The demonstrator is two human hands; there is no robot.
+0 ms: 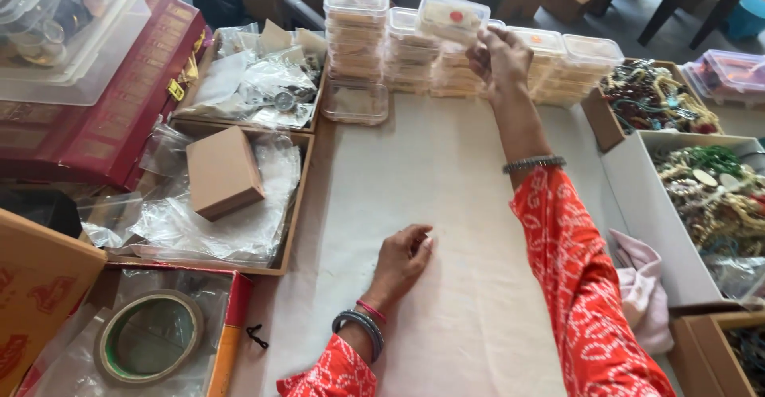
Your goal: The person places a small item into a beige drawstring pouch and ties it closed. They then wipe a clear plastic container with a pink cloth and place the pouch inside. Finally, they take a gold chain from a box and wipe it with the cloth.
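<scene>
**Right hand up at the box stacks, left hand idle on the paper**

Nearest me, the left hand [401, 259] rests on the paper-covered surface [446, 206] close to its near edge, fingers [420, 242] curled loosely together, clamped on nothing. Bangles at that wrist, red patterned sleeve below.

I see the right hand [500, 56] stretched to the far edge of the surface, fingers pinched on a small clear plastic box [453, 16] with a red dot on its lid. Box is held tilted, just above the stacks of clear boxes [398, 46] that line the far edge. One single clear box [355, 102] lies flat in front of the leftmost stack.

Left edge: a shallow cardboard tray [295, 206] of clear plastic bags with a small brown carton [222, 171] on top. Near left corner: a roll of tape [148, 336] inside a red-edged box.

Right edge: open cartons of beaded jewellery [701, 182], green and cream strands mixed. A pink cloth [641, 285] lies beside the near carton, touching the right sleeve.
</scene>
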